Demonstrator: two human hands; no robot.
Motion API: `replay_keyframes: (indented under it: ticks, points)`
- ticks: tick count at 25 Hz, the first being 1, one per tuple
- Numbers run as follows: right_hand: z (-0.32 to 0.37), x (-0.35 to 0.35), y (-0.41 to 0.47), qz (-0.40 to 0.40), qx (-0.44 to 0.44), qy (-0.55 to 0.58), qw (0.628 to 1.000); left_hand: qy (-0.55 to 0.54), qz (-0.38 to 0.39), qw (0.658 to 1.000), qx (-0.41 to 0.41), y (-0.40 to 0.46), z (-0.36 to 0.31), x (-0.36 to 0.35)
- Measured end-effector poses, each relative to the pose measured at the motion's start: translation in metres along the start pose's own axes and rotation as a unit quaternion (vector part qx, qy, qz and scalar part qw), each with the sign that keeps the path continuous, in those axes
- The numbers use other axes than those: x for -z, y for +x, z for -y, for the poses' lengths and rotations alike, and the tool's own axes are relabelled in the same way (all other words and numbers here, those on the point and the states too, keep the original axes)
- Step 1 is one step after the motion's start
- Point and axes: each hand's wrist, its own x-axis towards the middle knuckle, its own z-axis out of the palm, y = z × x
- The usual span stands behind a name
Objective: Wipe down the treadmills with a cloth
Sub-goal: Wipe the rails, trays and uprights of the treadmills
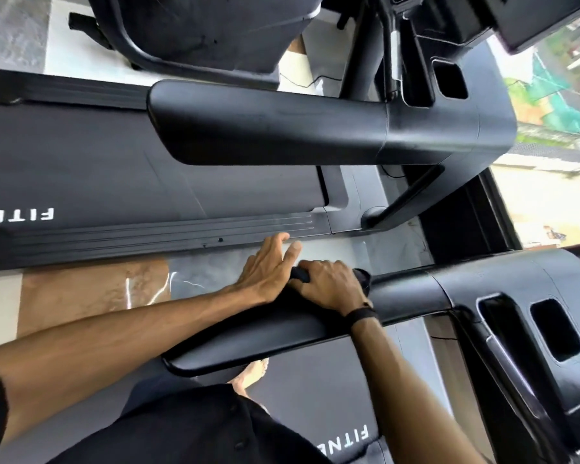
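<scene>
We stand on the near treadmill (pixel 315 390), facing its left handrail (pixel 399 293). A dark cloth (pixel 298 296) lies draped over the top of that handrail, between our two hands.

Right hand (pixel 329 283): it rests on the cloth, fingers curled over the rail and clamped on a bunched fold of fabric. A dark band (pixel 360 315) sits on this wrist.

Left hand (pixel 268 262): it lies just beside the right, palm down at the rail's edge. Its fingers are straight and slightly spread, extending past the rail above the floor (pixel 91 293). Whether the heel of this hand presses the cloth or only touches it, we cannot tell, as both are dark at that point.

Beyond the rail stands the far treadmill (pixel 81 162), parallel to ours, with white lettering on its belt and its own handrail across the upper middle. The console (pixel 549 329) with two recessed pockets occupies the right side. A bare foot (pixel 252 373) shows below the rail on our belt.
</scene>
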Motion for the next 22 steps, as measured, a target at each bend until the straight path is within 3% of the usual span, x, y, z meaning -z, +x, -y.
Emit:
replay_keyframes:
  ticks: [3, 6, 13, 15, 18, 22]
  points:
    - [0.007, -0.009, -0.037, -0.123, 0.063, 0.065, 0.988, -0.039, -0.026, 0.999, -0.010, -0.001, -0.008, 0.002]
    - [-0.010, -0.021, -0.066, -0.214, 0.063, 0.080, 0.971, -0.008, -0.017, 0.999, -0.049, -0.002, -0.018, -0.003]
    - [-0.127, -0.031, -0.080, -0.274, -0.028, 0.069, 0.959, 0.038, -0.041, 0.997, -0.058, 0.002, -0.049, -0.025]
    - [-0.169, -0.024, -0.068, -0.249, -0.106, 0.033, 0.962, 0.051, -0.052, 0.995, -0.062, -0.002, -0.057, -0.035]
    - [-0.199, -0.004, -0.032, -0.124, -0.179, -0.015, 0.976, 0.050, -0.079, 0.993, -0.069, -0.004, -0.070, -0.045]
    - [-0.158, 0.010, 0.008, 0.015, -0.085, 0.003, 0.996, 0.050, -0.129, 0.989, -0.046, -0.009, -0.081, -0.054]
